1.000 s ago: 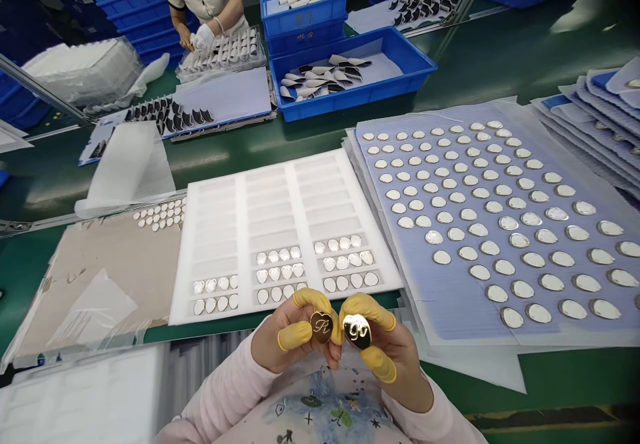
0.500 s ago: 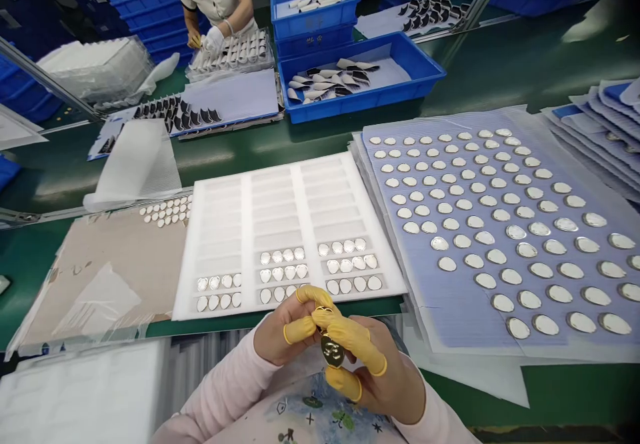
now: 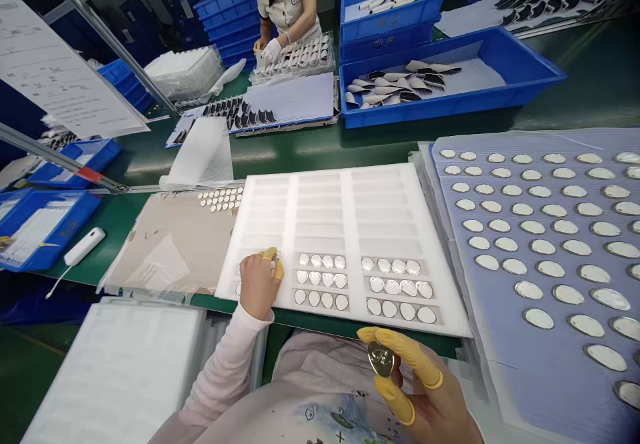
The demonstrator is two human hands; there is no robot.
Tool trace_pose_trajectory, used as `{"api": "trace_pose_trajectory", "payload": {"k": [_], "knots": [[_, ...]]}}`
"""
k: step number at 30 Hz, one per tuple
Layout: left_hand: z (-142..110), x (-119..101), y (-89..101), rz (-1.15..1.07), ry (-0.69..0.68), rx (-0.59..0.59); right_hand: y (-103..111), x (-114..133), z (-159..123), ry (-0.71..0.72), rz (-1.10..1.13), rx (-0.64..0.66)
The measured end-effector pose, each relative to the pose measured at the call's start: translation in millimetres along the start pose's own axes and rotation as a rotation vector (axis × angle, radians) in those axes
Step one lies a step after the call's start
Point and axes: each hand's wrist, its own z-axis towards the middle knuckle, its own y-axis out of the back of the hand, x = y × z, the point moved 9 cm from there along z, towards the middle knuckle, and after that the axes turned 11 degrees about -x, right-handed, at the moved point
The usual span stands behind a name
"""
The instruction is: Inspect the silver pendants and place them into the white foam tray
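My right hand [image 3: 415,391], with yellow finger cots, pinches a gold heart-shaped piece [image 3: 381,359] close to my body. My left hand [image 3: 259,283] rests on the left column of the white foam tray [image 3: 345,211], fingers curled down onto a slot; what is under its fingertips is hidden. The tray's lower rows hold several shiny heart pieces [image 3: 320,279] in the middle and right columns. To the right lies a blue-white sheet [image 3: 550,231] covered with several rows of oval metal pieces.
A brown cardboard sheet [image 3: 170,244] with a few small pieces lies left of the tray. Blue bins [image 3: 520,77] with dark and white parts stand at the back, where a person [image 3: 287,11] in white gloves works. A white foam stack [image 3: 115,371] sits near left.
My hands have parted: the left went forward and down onto the foam tray's left column, carrying one heart piece out of sight. The right stayed near me with the other. The view swung left.
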Motion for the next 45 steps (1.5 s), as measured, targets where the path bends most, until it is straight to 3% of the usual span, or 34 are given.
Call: {"api": "trace_pose_trajectory", "payload": {"k": [2, 4, 8, 12, 15, 17, 20, 22, 26, 31, 33, 35, 45], "knots": [[8, 10, -1.3, 0.288, -0.001, 0.009, -1, 1, 1, 0.015, -0.006, -0.003], [13, 14, -5.9, 0.409, -0.001, 0.062, -2, 0, 1, 0.0, -0.006, -0.007], [19, 10, -11.4, 0.442, -0.066, 0.155, -1, -5, 0, -0.086, 0.057, -0.042], [23, 4, -12.2, 0.447, -0.15, 0.231, 3, -7, 5, -0.136, 0.218, -0.156], [21, -3, -6.2, 0.469, -0.161, 0.203, 4, -7, 8, -0.162, 0.281, -0.208], [16, -11, 2.8, 0.438, -0.141, 0.124, 3, -7, 8, -0.18, 0.304, -0.213], [0, -37, 13.2, 0.162, -0.155, 0.064, 2, -6, 7, -0.192, 0.347, -0.223], [-17, -64, 13.6, -0.171, -0.226, 0.152, 1, -5, 7, -0.187, 0.378, -0.226], [-57, -115, 9.8, -0.817, -0.264, 0.512, 0, -5, 6, -0.191, 0.414, -0.231], [-97, -143, -12.9, -1.326, 0.115, 0.997, 0, -7, 3, -0.187, 0.39, -0.229], [-104, -148, -18.4, -1.418, 0.22, 1.068, 2, -8, 2, -0.179, 0.373, -0.238], [-105, -150, -21.5, -1.441, 0.261, 1.068, 2, -9, 0, -0.176, 0.363, -0.235], [-106, -144, -27.8, -1.316, 0.337, 1.035, -1, -11, 1, -0.161, 0.329, -0.191]]}}
